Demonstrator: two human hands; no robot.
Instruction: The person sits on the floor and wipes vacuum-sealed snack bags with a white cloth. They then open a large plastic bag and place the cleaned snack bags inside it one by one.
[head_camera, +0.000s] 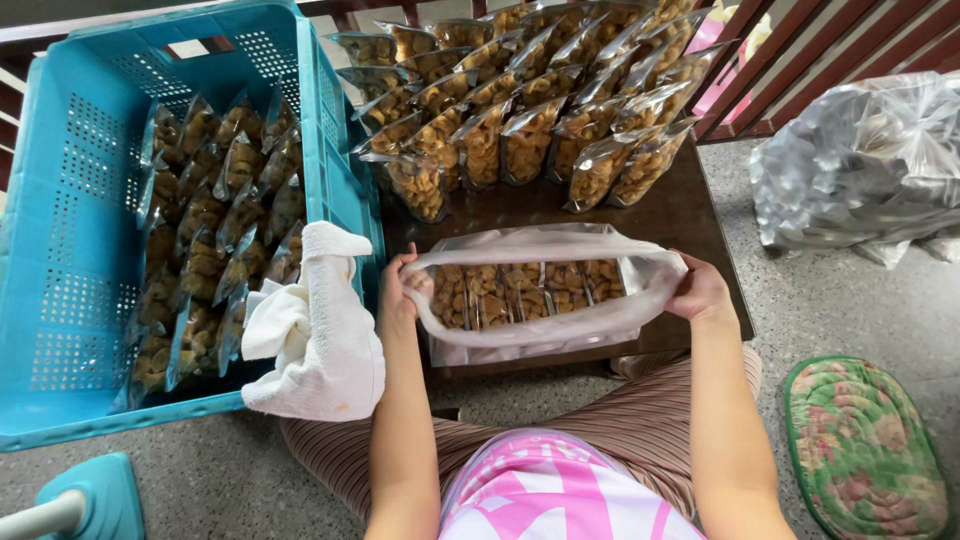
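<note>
1. While both hands pull at it, a large clear plastic bag (545, 300) lies with its mouth stretched wide on the dark wooden surface (690, 215), just in front of the person's lap.
2. Closed on the bag's left rim, the left hand (400, 290) has its grip pinched shut around the plastic film.
3. At the bag's right rim, the right hand (700, 292) is likewise clenched on the film, fingers curled over the edge.
4. Inside the bag, a row of small snack packets (525, 290) with brown contents sits side by side.
5. Beyond the bag, at the far side of the surface, many more filled packets (530, 110) lie overlapping in rows.
6. Left of the bag, a blue plastic crate (80, 250) holds further packets stacked along its middle.
7. Just left of the bag, touching the crate's near right wall, a white cloth (315, 330) is draped over the rim.
8. Right of the bag and well apart from it, a bulky clear sack (860, 165) rests on the floor.
9. Near the bag's right, lower down, a green floral cushion (865, 450) lies on the floor.
</note>
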